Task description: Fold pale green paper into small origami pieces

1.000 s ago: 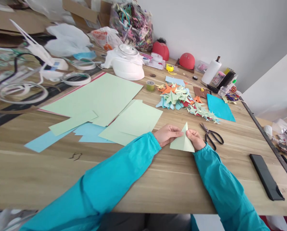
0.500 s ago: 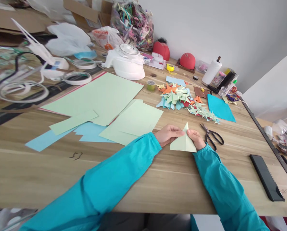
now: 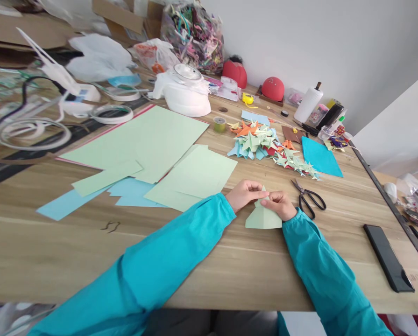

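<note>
A pale green folded paper (image 3: 261, 218), triangular with a flat base, lies on the wooden table (image 3: 230, 261) in front of me. My left hand (image 3: 244, 193) pinches its upper tip from the left. My right hand (image 3: 280, 205) rests over the upper right of the paper, fingers curled and pressing on it near the tip. Both arms wear teal sleeves.
Black scissors (image 3: 310, 198) lie just right of my hands. A heap of folded paper figures (image 3: 265, 144) sits behind them, beside a teal sheet (image 3: 321, 156). Large green and blue sheets (image 3: 152, 149) spread to the left. A black phone (image 3: 387, 256) lies at right.
The paper's upright point has been pressed down flatter onto the table. My right hand moved over the paper's top, toward the left hand.
</note>
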`<state>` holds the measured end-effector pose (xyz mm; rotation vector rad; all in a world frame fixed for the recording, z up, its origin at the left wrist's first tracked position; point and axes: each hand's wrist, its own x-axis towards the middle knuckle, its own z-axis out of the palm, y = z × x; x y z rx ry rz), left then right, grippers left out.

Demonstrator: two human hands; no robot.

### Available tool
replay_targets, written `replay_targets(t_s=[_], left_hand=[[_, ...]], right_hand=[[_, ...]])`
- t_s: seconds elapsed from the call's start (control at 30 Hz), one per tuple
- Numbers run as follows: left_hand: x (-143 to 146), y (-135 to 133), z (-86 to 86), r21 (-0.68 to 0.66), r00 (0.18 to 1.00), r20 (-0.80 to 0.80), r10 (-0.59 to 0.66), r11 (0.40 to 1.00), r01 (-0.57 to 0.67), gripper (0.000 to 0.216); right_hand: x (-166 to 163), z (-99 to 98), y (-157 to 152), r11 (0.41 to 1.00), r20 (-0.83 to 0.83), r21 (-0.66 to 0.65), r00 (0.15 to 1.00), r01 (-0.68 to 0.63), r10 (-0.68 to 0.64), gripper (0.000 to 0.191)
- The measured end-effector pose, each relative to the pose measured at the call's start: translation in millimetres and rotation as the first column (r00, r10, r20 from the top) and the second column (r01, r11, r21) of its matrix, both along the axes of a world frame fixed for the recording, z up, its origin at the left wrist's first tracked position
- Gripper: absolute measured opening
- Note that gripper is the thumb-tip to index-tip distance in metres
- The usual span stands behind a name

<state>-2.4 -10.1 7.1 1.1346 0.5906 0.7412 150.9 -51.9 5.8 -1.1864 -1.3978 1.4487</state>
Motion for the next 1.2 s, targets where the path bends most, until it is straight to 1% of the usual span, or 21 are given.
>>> replay_targets(t_s=[0.03, 0.1, 0.2, 0.3, 0.37, 0.43, 0.5, 0.57, 0.67, 0.77, 0.83, 0.93, 1.03, 1.1, 1.2], left_hand=[[-0.3, 0.1, 0.1, -0.004, 1.0, 0.006, -0.005, 1.0, 0.005, 0.027], [-0.2, -0.6, 0.7, -0.053, 0.999, 0.039, -0.017, 0.998, 0.019, 0.027], [1.2, -2.2, 1.3, -0.126, 0.998, 0.064, -0.005, 0.992, 0.013, 0.028], [3.3, -2.6, 0.4, -0.128, 0.999, 0.02, 0.036, 0.991, -0.033, 0.034], [4.1, -2.5, 0.0, -0.123, 0.998, 0.009, 0.062, 0.991, -0.06, 0.037], [4.1, -2.7, 0.4, -0.147, 0.997, 0.043, 0.058, 0.988, -0.051, 0.037], [3.4, -3.0, 1.5, -0.172, 0.997, 0.076, 0.032, 0.985, -0.019, 0.036], [2.3, -3.0, 2.2, -0.167, 0.998, 0.064, 0.015, 0.986, -0.005, 0.035], [1.3, -2.3, 1.1, -0.142, 1.0, 0.025, 0.013, 0.99, -0.009, 0.035], [1.2, -0.9, -1.9, -0.144, 0.999, 0.034, 0.0, 0.99, 0.005, 0.036], [0.8, 0.1, -3.7, -0.133, 0.999, 0.028, -0.026, 0.991, 0.029, 0.037], [-0.8, 1.5, -4.7, -0.08, 0.998, -0.006, -0.064, 0.995, 0.063, 0.037], [-1.9, 1.9, -4.2, -0.028, 0.997, -0.032, -0.069, 0.997, 0.068, 0.036], [-1.4, 1.2, -3.2, -0.023, 0.998, -0.033, -0.054, 0.998, 0.053, 0.036], [0.7, -0.8, -1.0, -0.06, 1.0, -0.01, -0.01, 0.998, 0.009, 0.037]], right_hand=[[-0.4, -0.2, -0.1, 1.0, 0.013, 0.013, 1.0, -0.014, 0.014, 0.049], [-1.3, 0.7, -0.5, 0.999, 0.027, 0.023, 0.999, -0.028, 0.027, 0.049], [-2.5, 4.2, -1.5, 0.999, 0.032, 0.003, 0.999, -0.044, 0.044, 0.047], [-3.2, 7.5, -2.5, 0.998, 0.027, -0.029, 0.998, -0.058, 0.059, 0.045], [-3.6, 8.2, -2.8, 0.997, 0.011, -0.058, 0.999, -0.041, 0.042, 0.045], [-4.2, 7.7, -2.6, 0.995, -0.025, -0.093, 0.999, 0.023, -0.025, 0.045], [-4.8, 6.7, -1.7, 0.985, -0.074, -0.122, 0.988, 0.123, -0.132, 0.047], [-5.3, 5.7, -0.5, 0.968, -0.116, -0.138, 0.967, 0.212, -0.228, 0.048], [-5.3, 5.0, 1.1, 0.952, -0.155, -0.153, 0.945, 0.266, -0.289, 0.047], [-4.8, 3.9, 1.3, 0.954, -0.189, -0.161, 0.941, 0.253, -0.282, 0.046], [-4.4, 2.3, 0.6, 0.964, -0.213, -0.161, 0.946, 0.214, -0.246, 0.042], [-3.2, -0.2, -0.6, 0.976, -0.24, -0.155, 0.953, 0.152, -0.186, 0.038], [-2.3, -0.4, -0.9, 0.979, -0.245, -0.16, 0.956, 0.125, -0.162, 0.036], [-2.6, 1.3, -0.5, 0.977, -0.237, -0.166, 0.956, 0.135, -0.173, 0.037], [-3.7, 4.0, 0.2, 0.965, -0.239, -0.167, 0.942, 0.201, -0.238, 0.04]])
